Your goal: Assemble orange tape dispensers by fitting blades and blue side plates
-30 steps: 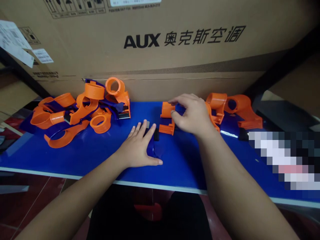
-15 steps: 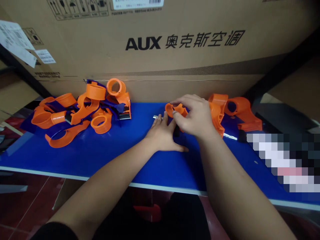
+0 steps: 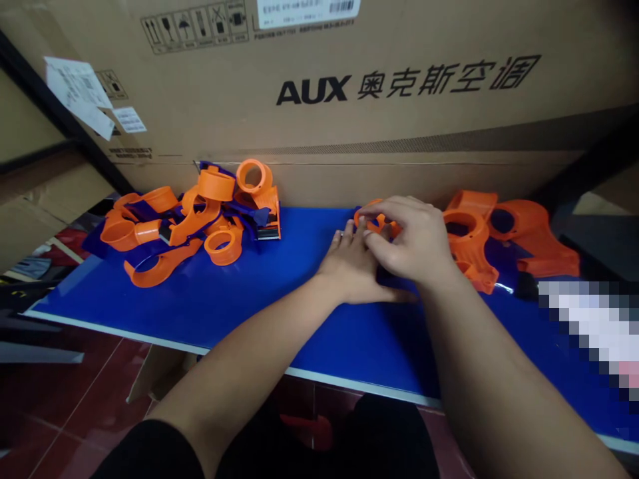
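Orange tape dispenser point(image 3: 382, 221) on a blue table point(image 3: 279, 313), largely covered in the head view. It lies beneath the curled fingers of the right hand point(image 3: 414, 236) and by the fingertips of the left hand point(image 3: 352, 269). Left hand: palm down, fingers extended, thumb spread wide to the right. Right hand: arched over the left fingertips, thumb and index finger slightly parted; whether it grips the dispenser cannot be told. Near the right hand, on its outer side, a cluster of orange dispensers point(image 3: 476, 243) limits the room; a stretch of blue surface separates the left hand from a heap of orange and dark-blue pieces point(image 3: 187, 229). The white front edge point(image 3: 349, 384) runs beneath both forearms, well apart from the dispenser; a cardboard box point(image 3: 424, 126) forms a wall along the rear. Lettering on the box, in black: "AUX" and 奥克斯空调. Upper left: a row of handling symbols point(image 3: 194, 26), among them arrows, a glass and an umbrella; beside it, a white label point(image 3: 309, 12) with a barcode, its small print illegible. Further left: paper labels point(image 3: 80, 93), too blurred to read
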The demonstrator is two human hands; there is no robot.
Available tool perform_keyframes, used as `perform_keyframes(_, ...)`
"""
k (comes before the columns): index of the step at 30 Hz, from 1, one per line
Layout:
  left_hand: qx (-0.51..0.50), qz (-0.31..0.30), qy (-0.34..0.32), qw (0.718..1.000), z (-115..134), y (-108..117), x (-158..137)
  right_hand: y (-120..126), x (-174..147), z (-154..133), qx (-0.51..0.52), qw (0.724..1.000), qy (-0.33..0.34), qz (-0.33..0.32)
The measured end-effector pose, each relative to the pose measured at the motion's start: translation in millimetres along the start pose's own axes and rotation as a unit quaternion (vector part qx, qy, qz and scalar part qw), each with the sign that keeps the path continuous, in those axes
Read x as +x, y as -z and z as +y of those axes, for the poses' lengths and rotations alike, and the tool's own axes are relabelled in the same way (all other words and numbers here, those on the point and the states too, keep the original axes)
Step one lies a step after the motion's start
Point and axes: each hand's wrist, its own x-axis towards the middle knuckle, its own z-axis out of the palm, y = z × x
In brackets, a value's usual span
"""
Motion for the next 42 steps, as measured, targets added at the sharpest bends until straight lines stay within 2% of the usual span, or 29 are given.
perform_keyframes(3,0.075,0.072,0.047,0.993,-8,26,-29,-1,-1,-1,0.002,1.0,0.001,0.003)
perform_keyframes(6,0.168,0.159,0.141,0.963,-28,59,-58,-1,-1,-4,0.008,1.0,0.009,0.014)
perform_keyframes(9,0.225,0.195,0.207,0.932,-57,88,-72,-2,-1,-6,0.016,1.0,0.017,0.014)
perform_keyframes(13,0.278,0.169,0.219,0.92,-86,109,-71,-5,0,-7,0.021,1.0,0.01,-0.004)
perform_keyframes(17,0.321,0.105,0.215,0.916,-97,117,-66,-9,0,-7,0.024,0.999,0.009,-0.02)
perform_keyframes(20,0.33,0.061,0.225,0.915,-100,122,-65,-10,0,-7,0.036,0.999,0.017,-0.022)
perform_keyframes(24,0.329,0.046,0.218,0.918,-104,129,-68,-11,-1,-7,0.047,0.999,0.015,-0.02)
perform_keyframes(27,0.308,0.069,0.216,0.924,-106,137,-73,-12,-1,-8,0.053,0.998,0.013,-0.02)
perform_keyframes(30,0.258,0.126,0.211,0.934,-105,148,-79,-13,-1,-8,0.057,0.998,0.015,-0.026)
perform_keyframes(35,0.19,0.216,0.147,0.946,-94,169,-87,-15,-1,-9,0.072,0.997,0.017,-0.025)
perform_keyframes(42,0.161,0.22,0.075,0.959,-46,193,-89,-15,-1,-11,0.1,0.994,-0.022,-0.026)
